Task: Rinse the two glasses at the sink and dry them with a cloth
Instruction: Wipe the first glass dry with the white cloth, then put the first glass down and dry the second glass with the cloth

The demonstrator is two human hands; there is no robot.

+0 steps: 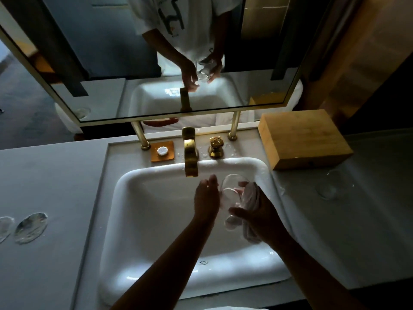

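Observation:
Over the white sink (143,198), a clear glass (231,189) is held between my two hands. My left hand (206,198) touches its left side, fingers fairly straight and pointing up. My right hand (252,217) grips a pale cloth (251,198) that is bunched against the glass's right side. A second clear glass (330,186) stands on the counter right of the sink, with water drops around it. No water runs from the gold faucet (191,157).
A wooden box (306,137) sits at the back right of the counter. A gold tap handle (216,146) and an orange soap dish (162,151) flank the faucet. Two shiny round coasters (31,228) lie at the left. A mirror (156,63) hangs behind.

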